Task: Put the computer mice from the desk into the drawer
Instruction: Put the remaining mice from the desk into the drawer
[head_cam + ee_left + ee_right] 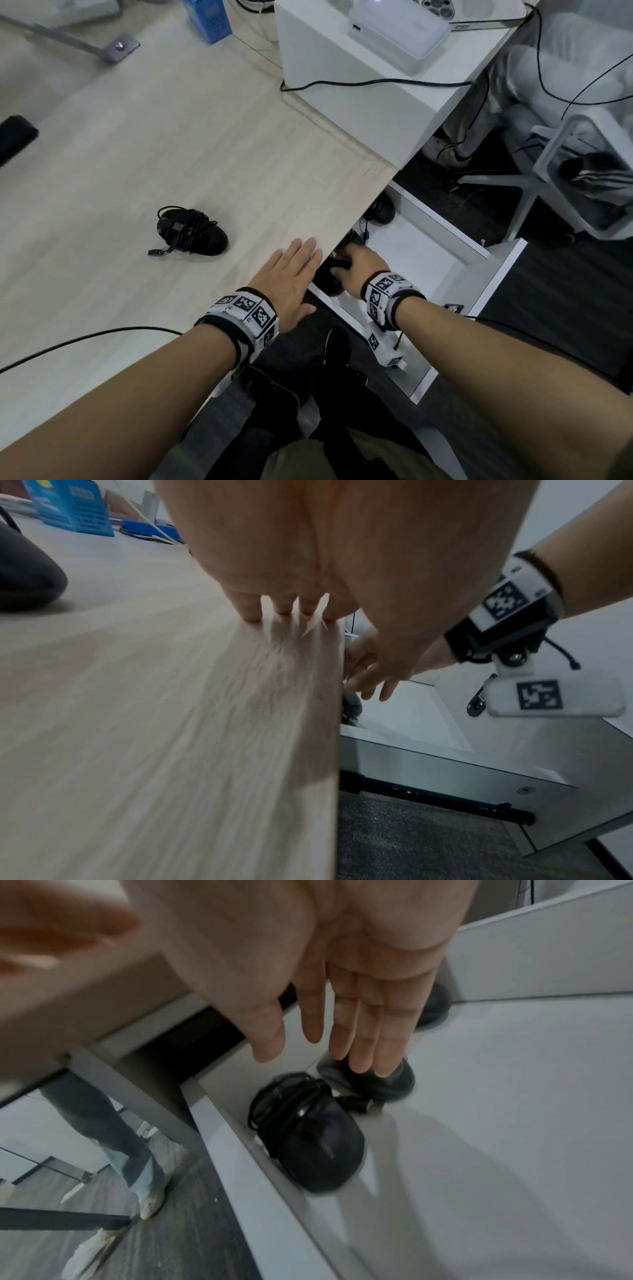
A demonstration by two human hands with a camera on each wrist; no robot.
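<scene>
Black and wrapped in its own cord, one mouse (191, 231) lies on the pale worktop (137, 154), well left of both hands. The left hand (289, 275) rests flat at the worktop's edge, fingers (251, 607) straight, holding nothing. To its right, the right hand (342, 988) hangs inside the open drawer (514, 1123) with fingers (363, 1031) extended and empty above two mice (308, 1134) beside the near wall; a third sits farther back. Judged best: withdraw that hand straight up, clear of the cords, and fetch the worktop mouse by its body.
</scene>
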